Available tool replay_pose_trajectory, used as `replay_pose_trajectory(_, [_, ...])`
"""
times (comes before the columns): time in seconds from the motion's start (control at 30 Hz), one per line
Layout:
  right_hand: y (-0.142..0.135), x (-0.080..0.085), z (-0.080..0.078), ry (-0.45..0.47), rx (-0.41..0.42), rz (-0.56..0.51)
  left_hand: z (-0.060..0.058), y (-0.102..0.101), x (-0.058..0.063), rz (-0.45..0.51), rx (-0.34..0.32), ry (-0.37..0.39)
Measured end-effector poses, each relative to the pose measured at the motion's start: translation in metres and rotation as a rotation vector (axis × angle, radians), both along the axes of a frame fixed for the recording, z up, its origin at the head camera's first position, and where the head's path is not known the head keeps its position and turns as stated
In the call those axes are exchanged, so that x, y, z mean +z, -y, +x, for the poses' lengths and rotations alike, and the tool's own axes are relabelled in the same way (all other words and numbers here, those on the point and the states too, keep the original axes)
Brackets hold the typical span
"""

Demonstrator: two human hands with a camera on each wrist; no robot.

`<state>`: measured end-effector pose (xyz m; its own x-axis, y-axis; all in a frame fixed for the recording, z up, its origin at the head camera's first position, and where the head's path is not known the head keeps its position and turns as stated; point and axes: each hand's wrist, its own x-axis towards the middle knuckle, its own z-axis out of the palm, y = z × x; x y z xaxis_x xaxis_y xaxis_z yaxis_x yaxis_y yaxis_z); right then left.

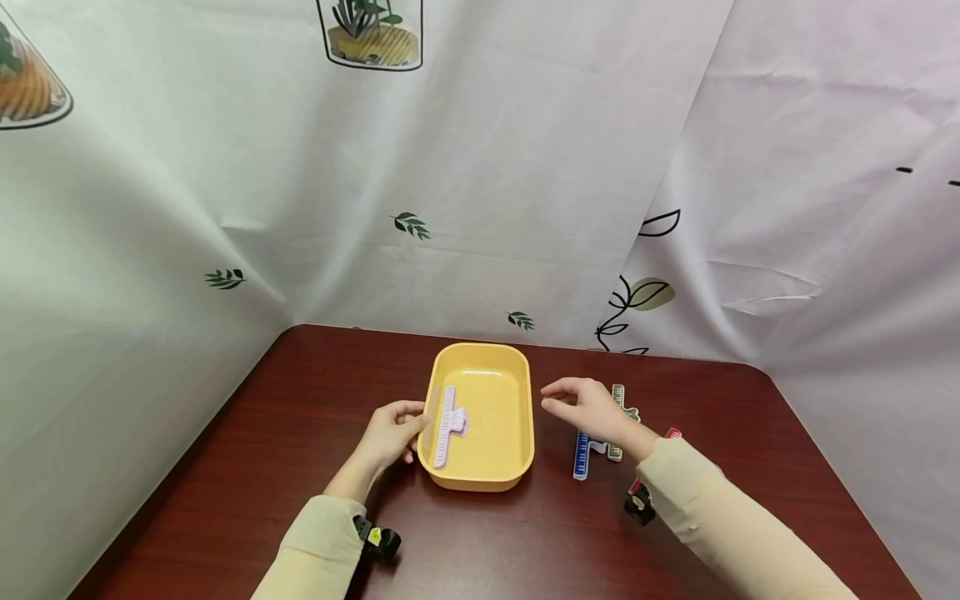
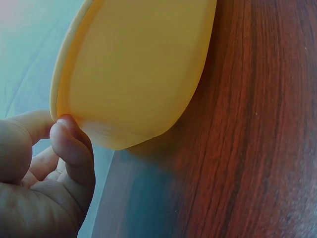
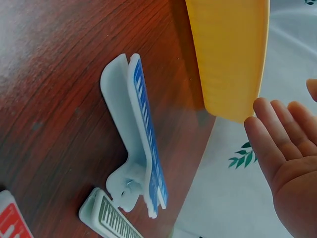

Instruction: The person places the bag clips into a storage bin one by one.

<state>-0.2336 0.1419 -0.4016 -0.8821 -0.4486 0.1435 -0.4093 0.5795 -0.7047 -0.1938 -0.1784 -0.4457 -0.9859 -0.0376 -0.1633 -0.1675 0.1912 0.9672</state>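
Note:
A yellow tray (image 1: 495, 437) stands on the table, with a pale purple long-jawed clip (image 1: 446, 429) lying inside along its left side. My left hand (image 1: 388, 437) pinches the tray's left rim between thumb and fingers, seen closer in the left wrist view. Off the tray's right side, my right hand (image 1: 588, 410) hovers with relaxed fingers and holds nothing. Beneath and beside that hand lie a blue clip (image 3: 148, 124) and a green clip (image 3: 116, 218), both with striped, keyboard-like faces. A red clip (image 1: 672, 432) lies farther right, partly hidden by the right forearm.
The dark red-brown wooden table (image 1: 262, 467) has rounded back corners. A white cloth (image 1: 487, 167) printed with plants hangs behind and around it. Each wrist wears a small black device, one of them the left wrist's camera (image 1: 382, 542).

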Motion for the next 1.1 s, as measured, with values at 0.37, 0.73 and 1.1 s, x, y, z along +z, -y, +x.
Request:
replay_pose_trajectory(0.37, [-0.012, -0.002, 0.002, 0.011, -0.009, -0.003, 0.0, -0.001, 0.0, -0.006, 0.003, 0.002])
replay_pose_trajectory(0.73, [-0.021, -0.002, 0.002, 0.035, -0.015, 0.021, -0.001, -0.001, -0.001, -0.01, 0.003, 0.006])
replay_pose_trajectory(1.1, [-0.029, -0.003, 0.002, -0.009, -0.035, 0.053, -0.001, -0.001, 0.0, -0.018, 0.001, 0.004])
